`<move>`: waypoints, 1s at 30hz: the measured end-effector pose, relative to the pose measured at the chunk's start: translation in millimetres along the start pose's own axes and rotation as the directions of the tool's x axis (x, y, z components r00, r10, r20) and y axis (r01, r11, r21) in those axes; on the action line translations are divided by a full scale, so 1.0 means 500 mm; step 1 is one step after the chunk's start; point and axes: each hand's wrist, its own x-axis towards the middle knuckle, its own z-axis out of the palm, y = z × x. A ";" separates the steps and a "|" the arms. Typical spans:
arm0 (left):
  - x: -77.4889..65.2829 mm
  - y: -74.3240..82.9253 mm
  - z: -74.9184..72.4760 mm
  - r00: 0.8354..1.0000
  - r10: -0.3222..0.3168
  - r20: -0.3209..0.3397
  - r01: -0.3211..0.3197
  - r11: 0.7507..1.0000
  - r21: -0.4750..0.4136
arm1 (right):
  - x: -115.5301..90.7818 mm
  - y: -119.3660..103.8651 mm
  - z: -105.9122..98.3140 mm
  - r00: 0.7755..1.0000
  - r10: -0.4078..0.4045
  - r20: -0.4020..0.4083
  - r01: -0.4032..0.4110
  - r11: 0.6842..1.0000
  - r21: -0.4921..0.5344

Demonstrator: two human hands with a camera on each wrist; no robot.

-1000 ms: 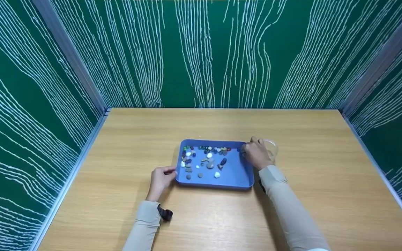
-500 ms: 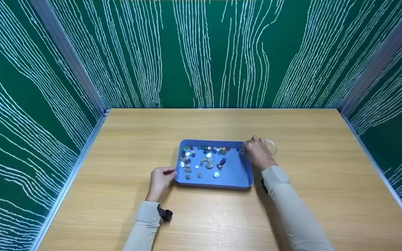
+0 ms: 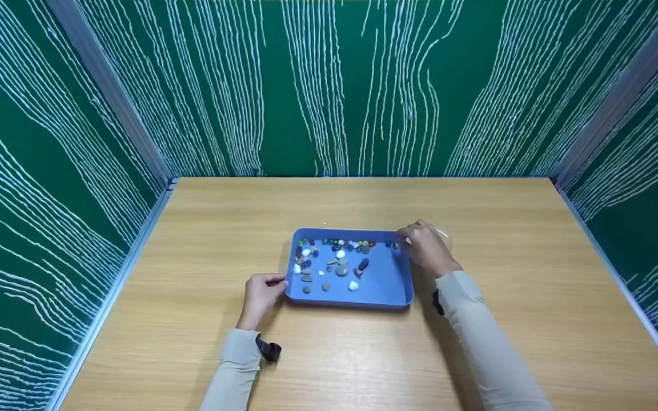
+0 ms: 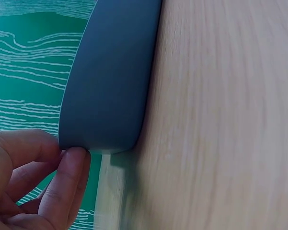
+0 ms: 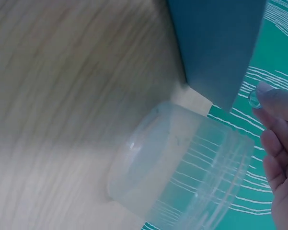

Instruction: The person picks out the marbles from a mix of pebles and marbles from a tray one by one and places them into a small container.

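Note:
A blue rectangular tray [image 3: 383, 288] lies on the table, holding several marbles [image 3: 357, 245] along its far side and several pebbles [image 3: 341, 270] around its middle and left. My left hand [image 3: 262, 297] pinches the tray's near left corner; the left wrist view shows thumb and fingertips at the rim. Over the far right corner is my right hand [image 3: 427, 249]. Between its thumb and finger it pinches a small clear glass marble [image 5: 253, 99], seen in the right wrist view. Just beside the tray stands a clear plastic jar [image 5: 182, 163], mostly hidden behind the right hand in the head view.
The wooden table [image 3: 329, 365] reaches back to green walls [image 3: 300, 114] with white wavy lines. A white stone [image 3: 353, 286] lies near the tray's front side. Dark blue marbles [image 3: 389, 244] sit in the far right corner, close to the right hand.
My right hand has shifted slightly right and up from the tray's far right corner, uncovering marbles there. The left hand stays on the tray's corner.

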 end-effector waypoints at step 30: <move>0.001 -0.003 0.002 1.000 0.022 -0.014 -0.022 1.000 0.023 | -0.037 0.074 -0.058 0.994 0.026 -0.107 -0.014 0.993 0.116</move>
